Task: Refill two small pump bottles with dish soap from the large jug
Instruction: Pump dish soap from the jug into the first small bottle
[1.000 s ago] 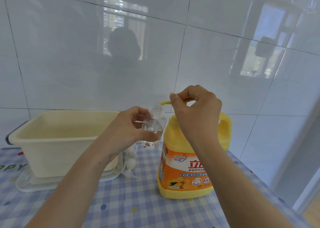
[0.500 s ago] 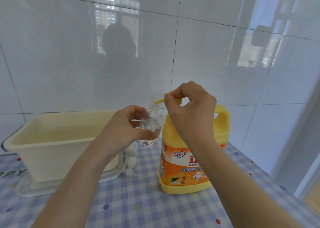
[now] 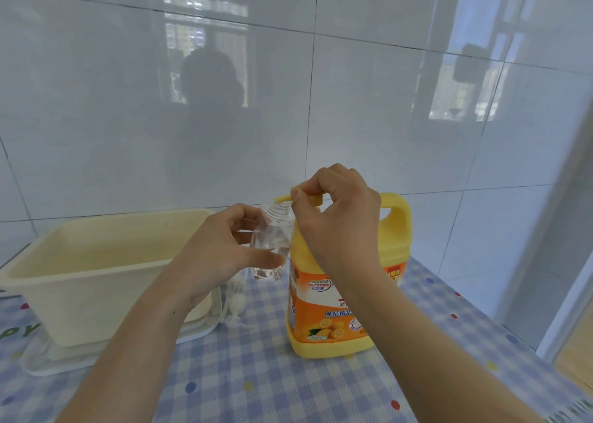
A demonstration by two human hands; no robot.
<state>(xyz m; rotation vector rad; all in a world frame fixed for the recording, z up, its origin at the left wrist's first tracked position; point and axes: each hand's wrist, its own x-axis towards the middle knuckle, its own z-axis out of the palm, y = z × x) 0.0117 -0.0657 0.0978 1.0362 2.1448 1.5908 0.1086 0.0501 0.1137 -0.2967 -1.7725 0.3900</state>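
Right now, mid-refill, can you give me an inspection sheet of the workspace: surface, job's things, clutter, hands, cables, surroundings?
Surface: table under a blue checked cloth with coloured dots.
Job's things: yellow jug upright with its pump head fitted; one small clear bottle, top off, neck just below the pump head's tip; second bottle not seen.
Clutter: cream tub on a white tray; white plastic pieces beside them, too unclear to identify.
Hands: left hand holds the small clear bottle; right hand grips the pump head from above.
Cables: nothing seen.
Surroundings: glossy white tiled wall behind the table.
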